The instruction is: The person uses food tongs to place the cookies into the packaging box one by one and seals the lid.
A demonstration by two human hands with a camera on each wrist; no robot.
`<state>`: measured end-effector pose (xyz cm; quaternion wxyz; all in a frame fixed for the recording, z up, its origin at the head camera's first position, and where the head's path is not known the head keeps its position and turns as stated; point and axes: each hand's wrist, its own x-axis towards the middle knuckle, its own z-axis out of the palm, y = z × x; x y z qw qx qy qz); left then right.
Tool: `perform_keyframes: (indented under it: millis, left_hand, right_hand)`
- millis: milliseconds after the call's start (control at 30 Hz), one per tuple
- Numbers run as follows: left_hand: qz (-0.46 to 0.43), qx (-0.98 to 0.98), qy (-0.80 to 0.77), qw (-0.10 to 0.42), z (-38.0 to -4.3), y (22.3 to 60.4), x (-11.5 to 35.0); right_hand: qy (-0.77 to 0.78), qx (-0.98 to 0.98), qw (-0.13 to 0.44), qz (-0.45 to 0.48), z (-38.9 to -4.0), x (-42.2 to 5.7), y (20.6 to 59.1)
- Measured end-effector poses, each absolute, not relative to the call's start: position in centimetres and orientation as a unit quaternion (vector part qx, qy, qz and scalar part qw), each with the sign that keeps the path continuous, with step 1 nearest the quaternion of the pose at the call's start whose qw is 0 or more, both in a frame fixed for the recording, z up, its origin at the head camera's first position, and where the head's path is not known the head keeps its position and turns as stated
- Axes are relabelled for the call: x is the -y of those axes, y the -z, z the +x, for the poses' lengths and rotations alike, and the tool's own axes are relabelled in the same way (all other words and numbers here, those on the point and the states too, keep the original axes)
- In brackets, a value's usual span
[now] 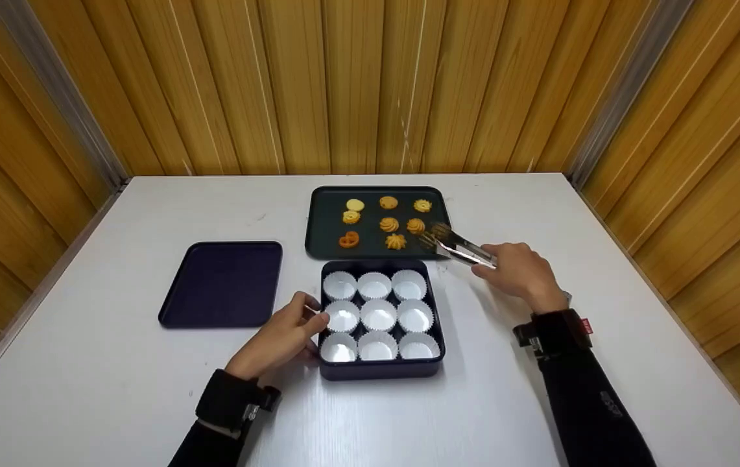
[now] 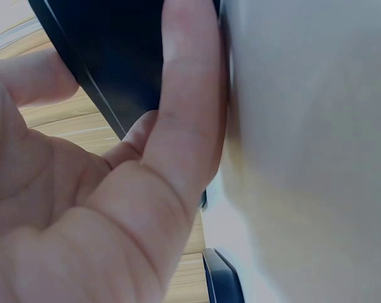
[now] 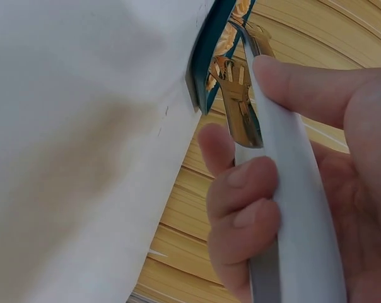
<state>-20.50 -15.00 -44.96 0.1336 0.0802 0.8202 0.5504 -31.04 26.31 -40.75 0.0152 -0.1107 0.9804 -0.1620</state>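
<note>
My left hand (image 1: 285, 331) is at the left side of a dark navy box (image 1: 379, 370). Its thumb touches the rim and its fingers lie along the outer wall (image 2: 108, 57). Inside the box stand several white paper cups (image 1: 378, 315) in rows. My right hand (image 1: 522, 272) grips metal tongs (image 1: 470, 251), thumb on one arm and fingers curled round the other. The gold-coloured, slotted tong heads (image 3: 238, 101) stand apart over the right edge of a dark green tray (image 1: 327, 250). Close to their left are a swirled cookie (image 1: 416, 226) and a star-shaped cookie (image 1: 395, 241).
More cookies lie on the tray, including a pretzel-shaped one (image 1: 349, 240) and a pale round one (image 1: 355, 204). Left of the box, a flat navy lid (image 1: 224, 285) lies on the white table (image 1: 97, 363). Wood-patterned walls (image 1: 350, 84) enclose the table's back and sides.
</note>
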Motion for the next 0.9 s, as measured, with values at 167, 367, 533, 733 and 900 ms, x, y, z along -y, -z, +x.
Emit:
perform_keyframes:
  millis: [167, 367, 533, 733, 900]
  left_hand:
    - [0.082, -0.823, -0.547, 0.133, -20.47, 44.85, 14.99]
    - [0.083, -0.826, -0.542, 0.130, -20.52, 44.88, 14.99]
    - [0.086, -0.825, -0.543, 0.131, -20.51, 44.90, 15.00]
    - [0.084, -0.821, -0.548, 0.133, -20.51, 44.85, 14.97]
    - [0.079, -0.823, -0.548, 0.128, -20.66, 45.02, 14.91]
  right_hand:
    - [0.162, -0.981, 0.010, -0.111, -31.21, -26.52, 41.05]
    - [0.164, -0.979, 0.008, -0.118, -31.40, -26.64, 41.26]
    - [0.163, -0.979, 0.006, -0.122, -31.52, -26.62, 41.38]
    - [0.167, -0.978, 0.001, -0.125, -31.46, -26.72, 41.28]
    - [0.173, -0.976, -0.007, -0.131, -31.30, -26.67, 41.06]
